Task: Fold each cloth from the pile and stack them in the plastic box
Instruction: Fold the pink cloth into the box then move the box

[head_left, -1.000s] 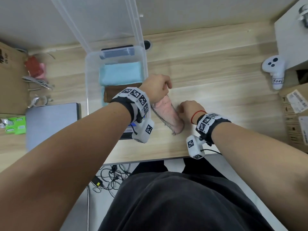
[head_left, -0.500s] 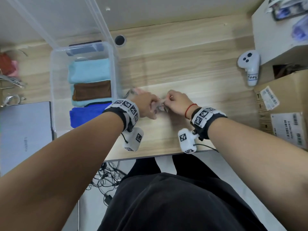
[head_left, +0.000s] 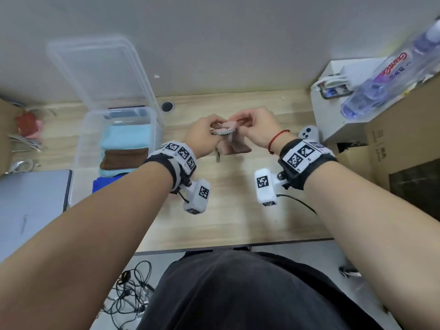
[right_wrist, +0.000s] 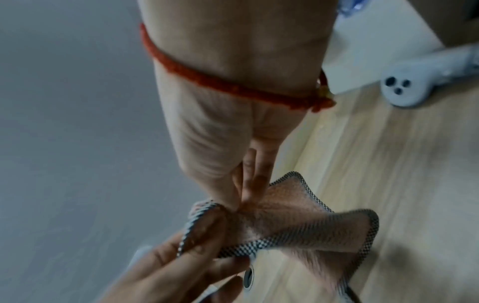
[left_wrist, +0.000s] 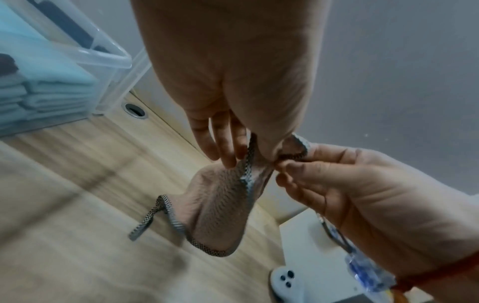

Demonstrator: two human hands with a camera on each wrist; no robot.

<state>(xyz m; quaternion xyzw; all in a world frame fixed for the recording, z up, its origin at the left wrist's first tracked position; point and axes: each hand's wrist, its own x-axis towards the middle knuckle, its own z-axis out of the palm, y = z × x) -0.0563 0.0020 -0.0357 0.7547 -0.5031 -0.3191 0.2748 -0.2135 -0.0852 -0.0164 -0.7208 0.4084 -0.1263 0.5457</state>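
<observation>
— Fingers (left_wrist: 228, 151) of the left hand (head_left: 202, 136) and those of the right hand (head_left: 257, 129) are pinching the top edge of a small pink cloth with a black-and-white checked border (head_left: 232, 144), near the centre of the head view. Both hands are gripping it, close together, and it is hanging bunched in the air above the light wooden surface (head_left: 233, 210).

— So it is not being folded flat yet?

— Not yet, I judge; they seem to be finding its corners. At centre left, the clear plastic box (head_left: 157, 129) is already holding folded cloths: a light blue cloth (head_left: 126, 136), a brown cloth (head_left: 123, 158) and a dark blue cloth (head_left: 107, 183).

— And the pile?

— Something red and pink (head_left: 28, 125) is lying at the far left edge; whether more cloths are waiting there, I cannot tell.
</observation>
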